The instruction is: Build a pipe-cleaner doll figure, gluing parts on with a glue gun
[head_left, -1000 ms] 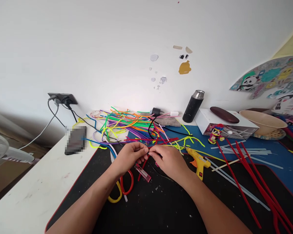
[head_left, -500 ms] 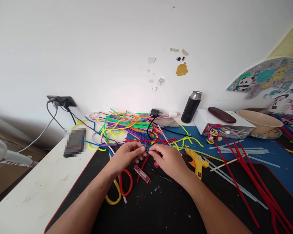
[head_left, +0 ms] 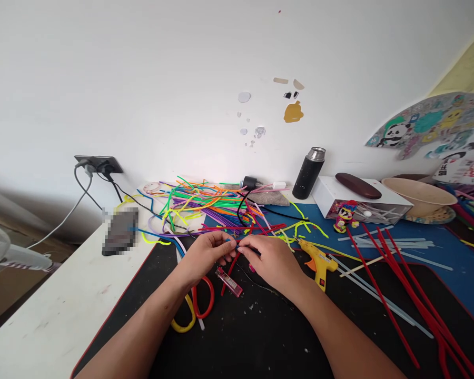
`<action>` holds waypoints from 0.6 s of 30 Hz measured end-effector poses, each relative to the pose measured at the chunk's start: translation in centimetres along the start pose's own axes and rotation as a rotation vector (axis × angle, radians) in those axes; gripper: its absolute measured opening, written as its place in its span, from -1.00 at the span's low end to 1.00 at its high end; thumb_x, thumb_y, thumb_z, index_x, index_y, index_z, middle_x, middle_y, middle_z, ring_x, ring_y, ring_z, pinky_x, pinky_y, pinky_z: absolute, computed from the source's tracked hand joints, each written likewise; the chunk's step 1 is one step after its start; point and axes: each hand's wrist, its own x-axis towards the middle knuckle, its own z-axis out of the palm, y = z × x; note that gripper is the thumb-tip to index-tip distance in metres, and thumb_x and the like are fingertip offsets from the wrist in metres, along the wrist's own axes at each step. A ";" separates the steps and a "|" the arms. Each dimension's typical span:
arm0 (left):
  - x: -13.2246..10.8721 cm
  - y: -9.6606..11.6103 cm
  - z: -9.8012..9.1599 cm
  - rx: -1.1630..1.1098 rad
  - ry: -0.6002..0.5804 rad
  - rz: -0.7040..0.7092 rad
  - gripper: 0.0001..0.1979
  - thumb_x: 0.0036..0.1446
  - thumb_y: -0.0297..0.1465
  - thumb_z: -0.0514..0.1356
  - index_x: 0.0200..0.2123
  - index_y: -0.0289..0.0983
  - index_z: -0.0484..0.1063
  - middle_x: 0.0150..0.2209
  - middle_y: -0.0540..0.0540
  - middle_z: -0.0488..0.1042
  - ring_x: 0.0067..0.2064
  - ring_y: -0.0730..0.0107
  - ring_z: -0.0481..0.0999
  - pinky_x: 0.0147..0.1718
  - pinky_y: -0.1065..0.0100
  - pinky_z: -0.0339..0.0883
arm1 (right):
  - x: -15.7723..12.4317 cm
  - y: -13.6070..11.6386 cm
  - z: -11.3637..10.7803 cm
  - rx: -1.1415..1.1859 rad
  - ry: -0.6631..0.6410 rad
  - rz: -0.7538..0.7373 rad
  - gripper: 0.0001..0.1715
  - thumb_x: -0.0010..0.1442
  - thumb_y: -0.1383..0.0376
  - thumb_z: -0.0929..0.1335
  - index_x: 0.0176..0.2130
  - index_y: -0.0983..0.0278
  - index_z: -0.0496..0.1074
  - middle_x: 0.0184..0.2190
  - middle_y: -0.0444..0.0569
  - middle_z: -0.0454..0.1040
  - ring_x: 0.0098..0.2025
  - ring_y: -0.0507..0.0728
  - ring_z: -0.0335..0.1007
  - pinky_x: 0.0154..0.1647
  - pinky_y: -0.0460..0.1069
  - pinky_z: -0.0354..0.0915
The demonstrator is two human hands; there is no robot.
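Observation:
Between my fingertips is a small piece of blue pipe cleaner [head_left: 237,244], mostly hidden. My left hand [head_left: 210,253] pinches it from the left, thumb against forefinger. From the other side my right hand [head_left: 269,259] grips it, the two sets of fingertips almost touching. Just below lies a pinkish-red lighter-like case [head_left: 229,282] on the black mat [head_left: 253,342]. Scissors with red and yellow handles [head_left: 204,297] rest partly under my left forearm. A red pipe cleaner [head_left: 229,271] lies behind the case.
A heap of coloured pipe cleaners [head_left: 209,202] lies at the back. To the right are a yellow glue gun [head_left: 319,262], clear glue sticks [head_left: 403,243], red pipe cleaners [head_left: 413,284] and a small figure [head_left: 344,217]. Behind stand a black flask [head_left: 308,173] and a white box [head_left: 327,197].
My fingertips have shifted slightly and cover more of the blue pipe cleaner. The right hand has moved a little left, and the view has shifted very slightly.

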 end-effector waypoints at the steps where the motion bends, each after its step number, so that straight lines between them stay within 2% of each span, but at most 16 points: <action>1: 0.0 0.0 0.0 0.002 0.010 0.008 -0.62 0.07 -0.05 0.38 -0.41 -0.27 0.50 -0.44 -0.03 0.53 -0.44 0.43 0.43 -0.43 0.41 0.29 | 0.0 0.0 0.0 -0.003 0.009 0.002 -0.88 0.39 0.27 0.40 -0.15 0.15 0.59 -0.23 -0.10 0.69 -0.24 0.14 0.61 -0.23 -0.03 0.30; 8: 0.0 -0.1 0.1 0.007 0.017 0.016 -0.63 0.10 -0.07 0.36 -0.40 -0.27 0.49 -0.44 -0.04 0.53 -0.45 0.43 0.42 -0.43 0.40 0.30 | 0.1 0.0 -0.1 -0.011 0.042 -0.015 -0.86 0.40 0.29 0.38 -0.17 0.15 0.59 -0.26 -0.10 0.68 -0.25 0.14 0.61 -0.25 -0.03 0.30; 18: -0.1 0.1 0.4 -0.068 0.011 -0.037 -0.61 0.02 -0.06 0.41 -0.40 -0.28 0.50 -0.44 -0.06 0.54 -0.46 0.43 0.43 -0.47 0.42 0.27 | 0.1 0.1 0.1 -0.035 0.057 -0.025 -0.84 0.41 0.29 0.36 -0.17 0.15 0.58 -0.26 -0.10 0.68 -0.25 0.15 0.61 -0.24 -0.02 0.30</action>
